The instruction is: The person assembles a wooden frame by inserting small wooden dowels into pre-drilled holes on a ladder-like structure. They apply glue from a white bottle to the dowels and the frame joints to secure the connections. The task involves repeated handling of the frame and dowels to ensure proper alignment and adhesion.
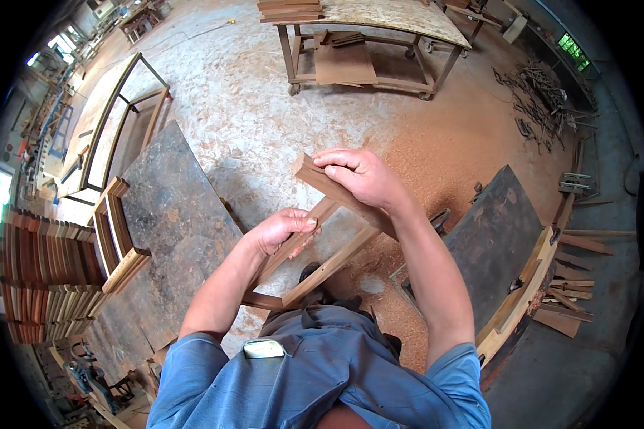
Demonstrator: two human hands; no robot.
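Note:
Tilted in front of my body is a rectangular wooden frame [330, 267], made of brown rails joined at the corners. My left hand [282, 231] is closed around one of its side rails, thumb on top. Higher up, my right hand [363, 179] grips the thick dark end rail [315, 174] from above, fingers near its far end. Part of that rail is hidden behind my right hand and forearm. The frame's lowest corner hangs close to my blue clothing.
To the left stands a dark-topped table [175, 204] with stacked wooden frames [107, 232] beside piled slats [46, 268]. On the right is another dark worktop [497, 232] with a wooden edge. A wheeled cart [401, 21] stands ahead; sawdust [444, 136] covers the floor, and metal clamps [540, 100] lie beyond.

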